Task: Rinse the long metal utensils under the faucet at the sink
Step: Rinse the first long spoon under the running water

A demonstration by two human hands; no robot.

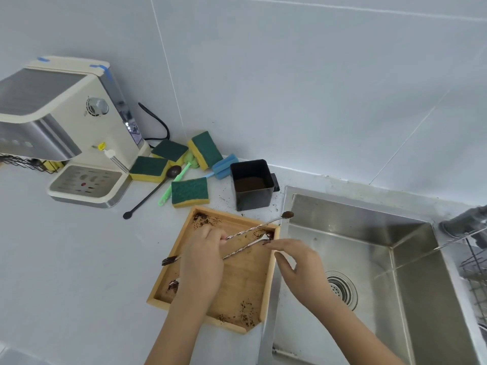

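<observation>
Head view, centre of the frame: shallow wooden tray on the white desk, smeared with dark coffee grounds, just left of the stainless steel sink.

Left hand over the tray, grip closed around a long twisted metal bar spoon, its grounds-laden bowl reaching past the tray's far right corner to the sink edge, its forked tail sticking out left of the hand.

Second twisted metal stirrer slanting across the tray below the first; right hand at its upper end, fingers spread and curled, apparently pinching the tip, though contact too small to confirm.

Upper left: cream espresso machine. Middle: green-and-yellow sponges, black square bin of grounds. Far right edge: grey faucet, only partly visible, no water seen.

Risks, as a judgement: grounds falling from the loaded spoon bowl onto the desk through a tilt before clearing the sink rim; thin, slick stirrer slipping from a fingertip pinch; long tails snagging the tray wall on lifting.
</observation>
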